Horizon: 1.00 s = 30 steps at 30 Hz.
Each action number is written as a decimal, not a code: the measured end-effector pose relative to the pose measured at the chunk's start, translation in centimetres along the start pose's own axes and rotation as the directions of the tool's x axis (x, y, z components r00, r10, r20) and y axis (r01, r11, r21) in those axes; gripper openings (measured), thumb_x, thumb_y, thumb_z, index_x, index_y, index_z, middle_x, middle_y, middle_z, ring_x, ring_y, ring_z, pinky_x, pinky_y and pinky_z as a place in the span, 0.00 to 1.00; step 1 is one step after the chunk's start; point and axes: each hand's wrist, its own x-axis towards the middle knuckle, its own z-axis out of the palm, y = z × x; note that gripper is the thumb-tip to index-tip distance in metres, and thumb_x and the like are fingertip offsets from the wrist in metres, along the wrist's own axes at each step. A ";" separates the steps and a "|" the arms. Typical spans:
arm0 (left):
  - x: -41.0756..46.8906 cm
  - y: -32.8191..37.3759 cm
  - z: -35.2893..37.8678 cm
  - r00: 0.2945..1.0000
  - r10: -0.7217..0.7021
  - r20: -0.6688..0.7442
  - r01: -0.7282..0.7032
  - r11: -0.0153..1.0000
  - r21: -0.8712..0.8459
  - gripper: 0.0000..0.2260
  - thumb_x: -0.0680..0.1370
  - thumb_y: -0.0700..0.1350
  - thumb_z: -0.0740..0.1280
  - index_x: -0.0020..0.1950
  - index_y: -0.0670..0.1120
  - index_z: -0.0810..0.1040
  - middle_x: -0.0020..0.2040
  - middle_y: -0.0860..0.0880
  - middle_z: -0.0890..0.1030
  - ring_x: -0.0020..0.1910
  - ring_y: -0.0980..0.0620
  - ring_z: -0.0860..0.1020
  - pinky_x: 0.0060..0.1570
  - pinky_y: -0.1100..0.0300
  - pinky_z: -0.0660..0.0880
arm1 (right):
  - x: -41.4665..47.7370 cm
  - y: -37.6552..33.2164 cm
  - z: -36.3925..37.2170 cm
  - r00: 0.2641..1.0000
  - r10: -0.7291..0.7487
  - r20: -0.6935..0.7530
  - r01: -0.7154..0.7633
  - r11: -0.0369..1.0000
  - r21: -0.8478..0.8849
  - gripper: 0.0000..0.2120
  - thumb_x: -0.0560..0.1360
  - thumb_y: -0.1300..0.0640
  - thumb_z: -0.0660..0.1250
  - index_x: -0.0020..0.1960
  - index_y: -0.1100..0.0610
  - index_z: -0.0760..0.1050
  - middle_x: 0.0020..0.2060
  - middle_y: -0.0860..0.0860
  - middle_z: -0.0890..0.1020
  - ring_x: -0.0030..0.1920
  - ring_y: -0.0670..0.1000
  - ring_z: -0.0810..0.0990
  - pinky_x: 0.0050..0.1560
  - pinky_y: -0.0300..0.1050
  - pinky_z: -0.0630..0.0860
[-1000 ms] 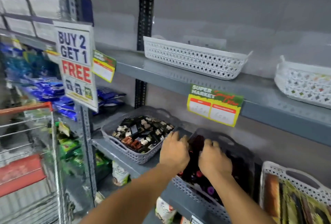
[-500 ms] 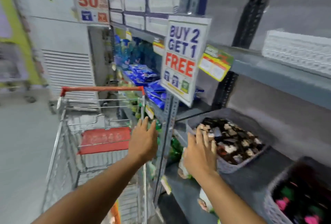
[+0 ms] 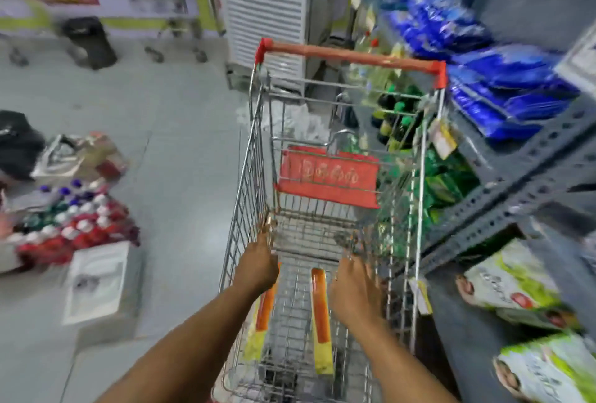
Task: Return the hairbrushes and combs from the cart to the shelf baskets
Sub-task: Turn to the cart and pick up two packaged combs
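Note:
A wire shopping cart (image 3: 258,151) with a red handle stands in the aisle below me. Two long packaged items with orange tops and yellow ends lie on its bottom: one (image 3: 321,315) in the middle, the other (image 3: 263,315) along the left wall. They look like carded combs or brushes, but blur hides the detail. My left hand (image 3: 259,265) reaches down inside the cart just above the left package, fingers apart, holding nothing. My right hand (image 3: 353,289) hangs spread beside the middle package, also empty. The shelf baskets are out of view.
A grey metal shelf unit (image 3: 516,183) runs along the cart's right side with blue packs (image 3: 503,90), green bottles and green-white bags (image 3: 516,286). On the floor at left lie a bundle of bottles (image 3: 74,222), a white box (image 3: 96,280) and bags.
My view has swung left and down from the shelf baskets to the cart. Both hands left the dark basket, crossed over and now reach down into the cart.

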 end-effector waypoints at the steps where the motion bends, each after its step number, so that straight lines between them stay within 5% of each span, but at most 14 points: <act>1: 0.5 -1.0 1.0 0.996 -0.080 0.051 0.080 0.997 -0.013 0.20 0.78 0.44 0.61 0.69 0.41 0.65 0.63 0.35 0.76 0.60 0.36 0.75 0.57 0.47 0.74 | 0.5 -0.1 1.4 0.998 0.024 0.051 -0.025 1.000 0.017 0.22 0.75 0.54 0.62 0.67 0.55 0.66 0.66 0.55 0.73 0.66 0.58 0.70 0.66 0.56 0.67; 4: 1.9 -3.8 5.1 0.948 -0.245 0.204 0.252 0.968 -0.009 0.21 0.79 0.42 0.60 0.71 0.40 0.63 0.68 0.37 0.73 0.64 0.39 0.72 0.65 0.48 0.70 | 2.2 0.1 6.0 0.973 0.114 0.202 -0.133 0.987 0.085 0.20 0.75 0.54 0.63 0.66 0.55 0.67 0.61 0.54 0.75 0.58 0.57 0.76 0.54 0.53 0.75; 8: 2.4 -6.4 10.4 0.890 -0.351 0.290 0.343 0.936 0.080 0.25 0.76 0.37 0.58 0.74 0.42 0.60 0.68 0.36 0.71 0.64 0.38 0.72 0.63 0.46 0.71 | 4.3 1.5 11.5 0.896 0.231 0.380 -0.301 0.944 0.137 0.20 0.75 0.53 0.63 0.66 0.57 0.66 0.60 0.55 0.75 0.57 0.57 0.76 0.52 0.51 0.76; 15: 1.5 -8.1 15.1 0.907 -0.360 0.219 0.263 0.889 0.374 0.29 0.77 0.39 0.61 0.75 0.45 0.53 0.73 0.36 0.62 0.65 0.41 0.69 0.63 0.50 0.71 | 6.0 3.0 17.3 0.809 0.389 0.441 -0.485 0.865 0.127 0.24 0.74 0.52 0.66 0.66 0.58 0.65 0.59 0.56 0.74 0.57 0.58 0.77 0.49 0.51 0.76; 18: 1.5 -8.6 15.4 0.940 -0.307 0.149 0.228 0.889 0.398 0.29 0.76 0.39 0.62 0.74 0.49 0.54 0.70 0.37 0.67 0.63 0.41 0.71 0.60 0.49 0.74 | 6.0 2.8 18.5 0.815 0.395 0.424 -0.488 0.863 0.135 0.26 0.73 0.53 0.69 0.66 0.60 0.64 0.61 0.58 0.74 0.58 0.59 0.76 0.51 0.52 0.77; 22: 2.1 -8.4 14.8 0.924 -0.375 0.082 0.343 0.902 0.263 0.26 0.78 0.38 0.59 0.75 0.44 0.55 0.60 0.40 0.78 0.56 0.43 0.76 0.54 0.50 0.74 | 6.2 2.9 17.8 0.817 0.412 0.404 -0.506 0.849 0.156 0.19 0.74 0.56 0.68 0.62 0.59 0.67 0.57 0.57 0.75 0.53 0.59 0.79 0.46 0.50 0.76; 24: 2.2 -7.9 14.3 0.900 -0.415 0.132 0.406 0.909 0.094 0.16 0.79 0.40 0.61 0.66 0.43 0.67 0.53 0.42 0.82 0.47 0.45 0.79 0.42 0.55 0.76 | 6.1 3.1 17.0 0.823 0.406 0.398 -0.506 0.841 0.189 0.13 0.76 0.59 0.63 0.60 0.58 0.70 0.54 0.56 0.79 0.50 0.58 0.80 0.46 0.49 0.78; 27: 1.8 -6.7 13.2 0.899 -0.386 0.205 0.417 0.898 -0.137 0.04 0.78 0.46 0.64 0.50 0.46 0.75 0.47 0.44 0.83 0.38 0.50 0.77 0.28 0.64 0.68 | 5.9 3.3 15.3 0.827 0.370 0.423 -0.524 0.779 0.343 0.11 0.77 0.56 0.62 0.58 0.58 0.73 0.52 0.56 0.81 0.48 0.59 0.80 0.46 0.49 0.78; 30: 1.1 -4.5 11.1 0.896 -0.363 0.254 0.439 0.810 -0.390 0.04 0.80 0.45 0.62 0.48 0.45 0.72 0.38 0.50 0.77 0.34 0.54 0.75 0.30 0.61 0.70 | 5.2 3.3 12.3 0.849 0.335 0.408 -0.516 0.689 0.509 0.10 0.77 0.52 0.62 0.53 0.56 0.75 0.46 0.55 0.82 0.45 0.57 0.80 0.42 0.47 0.75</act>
